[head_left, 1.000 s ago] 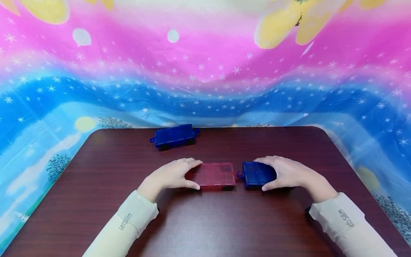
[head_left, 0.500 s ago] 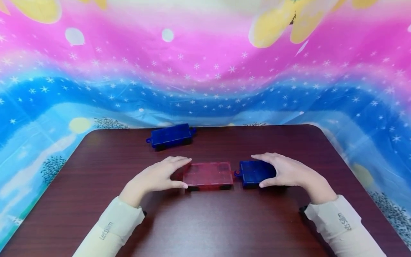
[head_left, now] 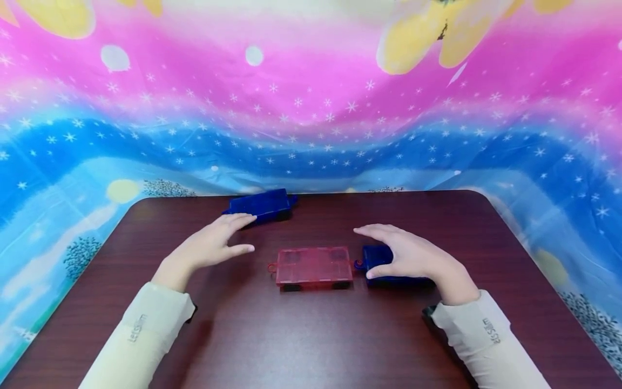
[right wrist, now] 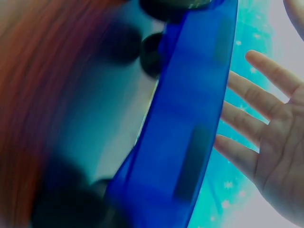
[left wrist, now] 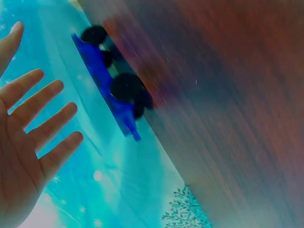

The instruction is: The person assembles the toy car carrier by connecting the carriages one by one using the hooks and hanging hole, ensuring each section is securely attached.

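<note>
Head alone shows red cart (head_left: 314, 265), coupling (head_left: 358, 265) unclear.

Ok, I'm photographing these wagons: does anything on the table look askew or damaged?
The far blue wagon stands askew and apart near the back of the table, while the red wagon and near blue wagon line up end to end. No damage or spill shows, though the right hand partly hides the near blue wagon.

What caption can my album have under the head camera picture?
Left hand near one blue wagon, right hand by another blue wagon, red wagon between the hands.
</note>
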A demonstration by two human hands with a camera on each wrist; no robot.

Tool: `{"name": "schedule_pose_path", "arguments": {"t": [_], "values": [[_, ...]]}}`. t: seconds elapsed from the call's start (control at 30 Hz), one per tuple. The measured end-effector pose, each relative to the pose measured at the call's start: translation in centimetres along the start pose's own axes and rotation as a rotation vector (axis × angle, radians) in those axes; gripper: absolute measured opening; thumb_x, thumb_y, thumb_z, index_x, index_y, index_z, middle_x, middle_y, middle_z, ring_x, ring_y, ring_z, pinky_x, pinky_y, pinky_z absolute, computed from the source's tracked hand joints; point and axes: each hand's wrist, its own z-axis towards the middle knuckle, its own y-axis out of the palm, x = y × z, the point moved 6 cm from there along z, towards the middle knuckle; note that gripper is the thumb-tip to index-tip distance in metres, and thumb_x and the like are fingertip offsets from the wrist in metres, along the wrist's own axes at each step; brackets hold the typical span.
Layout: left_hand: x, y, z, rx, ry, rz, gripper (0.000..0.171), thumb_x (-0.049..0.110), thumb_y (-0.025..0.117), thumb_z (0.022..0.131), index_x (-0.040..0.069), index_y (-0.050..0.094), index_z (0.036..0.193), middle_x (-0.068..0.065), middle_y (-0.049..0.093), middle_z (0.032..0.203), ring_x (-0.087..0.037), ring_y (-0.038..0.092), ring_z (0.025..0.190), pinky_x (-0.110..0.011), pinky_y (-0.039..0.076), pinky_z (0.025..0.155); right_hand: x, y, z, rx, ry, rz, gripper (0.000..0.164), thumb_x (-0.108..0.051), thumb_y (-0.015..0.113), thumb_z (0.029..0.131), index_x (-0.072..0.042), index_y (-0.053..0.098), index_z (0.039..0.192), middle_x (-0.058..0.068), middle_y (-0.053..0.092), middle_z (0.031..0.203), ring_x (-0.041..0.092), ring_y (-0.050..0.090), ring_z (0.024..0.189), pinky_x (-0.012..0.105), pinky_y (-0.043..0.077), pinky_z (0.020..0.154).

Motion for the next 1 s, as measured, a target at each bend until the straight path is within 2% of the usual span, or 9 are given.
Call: {"name": "schedule_pose_path", "arguments": {"t": [0.17, 0.33, 0.47, 0.73, 1.0], "values": [[-1.5, -0.5, 2.0, -0.008, -0.016, 0.001, 0.073, 0.04, 0.064, 0.096, 0.008, 0.036, 0.154, -0.02, 0.036, 0.158, -0.041, 0.03, 0.147, -0.06, 0.029, 0.117, -1.4, 0.6, 1.2, -0.027, -0.045, 0.029, 0.088, -0.047, 0.08, 0.08, -0.025, 0.038, 0.154, 0.007, 0.039, 0.158, 0.032, 0.037, 0.146, 0.057, 0.038, 0.113], [-2.4, -1.0, 4.3, 0.019, 0.002, 0.004, 0.072, 0.037, 0.064, 0.097, 0.005, 0.035, 0.154, -0.021, 0.036, 0.158, -0.043, 0.03, 0.146, -0.06, 0.027, 0.118, -2.5, 1.1, 2.2, -0.058, -0.073, 0.061, 0.088, -0.048, 0.079, 0.081, -0.024, 0.038, 0.154, 0.005, 0.038, 0.159, 0.029, 0.035, 0.147, 0.056, 0.036, 0.115], [-3.1, -1.0, 5.8, 0.018, -0.021, -0.014, 0.071, 0.035, 0.063, 0.097, 0.005, 0.033, 0.155, -0.02, 0.033, 0.159, -0.043, 0.028, 0.148, -0.061, 0.025, 0.119, -3.2, 1.8, 2.8, -0.086, -0.083, 0.068, 0.087, -0.049, 0.079, 0.081, -0.026, 0.037, 0.154, 0.004, 0.037, 0.16, 0.027, 0.035, 0.147, 0.054, 0.037, 0.115], [-4.6, 0.0, 7.5, -0.024, -0.066, -0.051, 0.074, 0.032, 0.064, 0.097, 0.004, 0.029, 0.156, -0.021, 0.028, 0.161, -0.044, 0.024, 0.149, -0.062, 0.022, 0.119, -4.6, 3.2, 3.7, -0.143, -0.108, 0.081, 0.084, -0.045, 0.079, 0.082, -0.025, 0.039, 0.153, 0.001, 0.039, 0.158, 0.025, 0.038, 0.146, 0.052, 0.038, 0.114], [-5.1, 0.4, 8.8, -0.062, -0.085, -0.055, 0.078, 0.033, 0.067, 0.095, 0.005, 0.029, 0.156, -0.022, 0.028, 0.161, -0.043, 0.024, 0.149, -0.061, 0.022, 0.12, -5.1, 3.9, 4.4, -0.166, -0.122, 0.099, 0.084, -0.043, 0.081, 0.08, -0.027, 0.041, 0.152, -0.003, 0.042, 0.156, 0.021, 0.04, 0.144, 0.049, 0.038, 0.116]]}}
